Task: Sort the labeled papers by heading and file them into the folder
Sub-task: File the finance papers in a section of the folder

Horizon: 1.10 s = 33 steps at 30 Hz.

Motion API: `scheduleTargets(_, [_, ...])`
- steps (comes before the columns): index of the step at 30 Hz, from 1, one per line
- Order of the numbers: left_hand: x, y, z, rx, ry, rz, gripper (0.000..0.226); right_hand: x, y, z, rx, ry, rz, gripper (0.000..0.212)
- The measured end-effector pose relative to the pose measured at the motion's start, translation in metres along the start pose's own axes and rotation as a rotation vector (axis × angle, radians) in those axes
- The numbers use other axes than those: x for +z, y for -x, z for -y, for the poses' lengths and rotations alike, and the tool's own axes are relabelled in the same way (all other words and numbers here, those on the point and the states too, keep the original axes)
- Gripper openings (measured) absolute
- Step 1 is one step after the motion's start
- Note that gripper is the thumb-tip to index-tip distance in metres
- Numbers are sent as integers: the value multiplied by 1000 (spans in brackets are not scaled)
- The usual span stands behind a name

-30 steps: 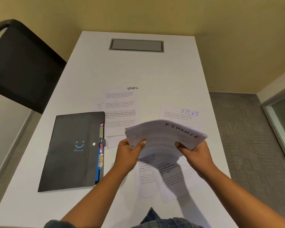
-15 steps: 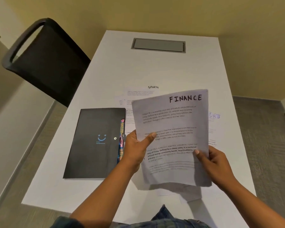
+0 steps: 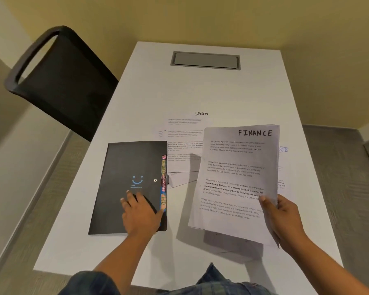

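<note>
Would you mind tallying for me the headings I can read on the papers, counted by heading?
FINANCE: 1, on the stack held up in the right hand
SPORTS in black: 1, on the sheet lying on the table
Blue heading, partly hidden: 1
Total: 3

1. The surface (image 3: 136,248) is smooth, matt white, likely laminate.
2. The folder (image 3: 119,167) near its left edge looks like matt black plastic, with a small shiny metal snap (image 3: 155,180).
3. The FINANCE sheets (image 3: 237,179) are plain matt white paper, faintly creased.
4. The hatch (image 3: 205,60) at the far edge is dull grey metal or plastic; I cannot tell which.
5. The chair back (image 3: 60,81) is matt black.
6. The floor (image 3: 349,188) looks like rough grey carpet.
</note>
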<state>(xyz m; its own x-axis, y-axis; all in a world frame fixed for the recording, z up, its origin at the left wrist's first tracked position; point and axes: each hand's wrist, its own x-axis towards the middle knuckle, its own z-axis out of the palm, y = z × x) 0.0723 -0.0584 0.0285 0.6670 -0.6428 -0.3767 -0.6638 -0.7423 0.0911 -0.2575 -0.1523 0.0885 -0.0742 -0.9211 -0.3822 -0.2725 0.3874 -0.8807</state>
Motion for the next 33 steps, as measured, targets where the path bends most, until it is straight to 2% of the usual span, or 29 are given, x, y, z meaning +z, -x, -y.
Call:
scheduleTargets(2, [0,0,4,16,-52,50,98,2,0,0,15,-5,0,16])
scheduleTargets(5, [-2,1,7,137,-137,82,80,3,0,-1,20,-4,6,17])
scheduleTargets(8, [-10,0,11,248,-240,141,90,3,-1,-2,3,18,17,19])
scheduleTargets(10, [-17,0,13,271,-344,170,92,4,-2,-1,3,26,22,17])
scheduleTargets(13, [-29,-1,13,231,-431,168,76,5,-1,1,-12,26,38,15])
scheduleTargets(15, [-38,0,12,214,-391,121,68,6,-1,1,-17,34,53,19])
scheduleTargets(17, [-44,0,13,214,-340,29,69,8,1,4,-16,39,61,22])
scheduleTargets(21, [-40,6,18,197,-335,-48,96,9,2,8,-19,47,78,22])
scheduleTargets(24, [-36,12,14,162,-350,-46,103,9,3,12,-6,24,90,22])
scheduleTargets(29, [-34,12,5,154,-327,-18,89,5,2,15,-18,27,82,22])
scheduleTargets(33, [-41,11,4,169,-185,-59,78,2,0,15,-12,41,70,20])
